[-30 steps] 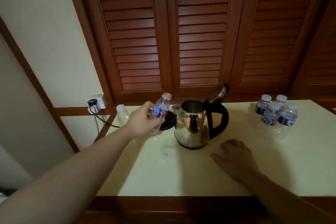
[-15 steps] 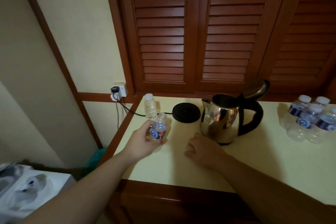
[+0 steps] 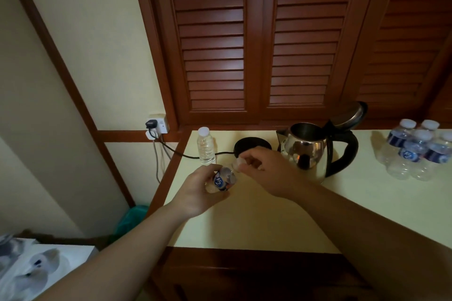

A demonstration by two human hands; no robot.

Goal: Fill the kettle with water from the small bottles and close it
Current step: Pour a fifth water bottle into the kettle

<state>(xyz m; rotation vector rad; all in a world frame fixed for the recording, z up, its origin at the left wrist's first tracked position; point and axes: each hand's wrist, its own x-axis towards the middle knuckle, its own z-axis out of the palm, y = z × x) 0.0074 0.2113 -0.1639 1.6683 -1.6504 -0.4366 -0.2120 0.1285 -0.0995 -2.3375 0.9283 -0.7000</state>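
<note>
Gripping a small bottle [image 3: 223,179], both hands meet over its cap [image 3: 237,162].

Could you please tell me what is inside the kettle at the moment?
The kettle stands with its lid open. Only the dark upper inner wall shows through the mouth. The bottom and any water level are hidden by the rim.

Kettle [image 3: 305,151]: glossy polished metal, black plastic handle. Bottles [image 3: 413,151]: clear plastic. Tabletop [image 3: 269,222]: smooth, matt. Shutters [image 3: 256,39]: varnished wood.
</note>
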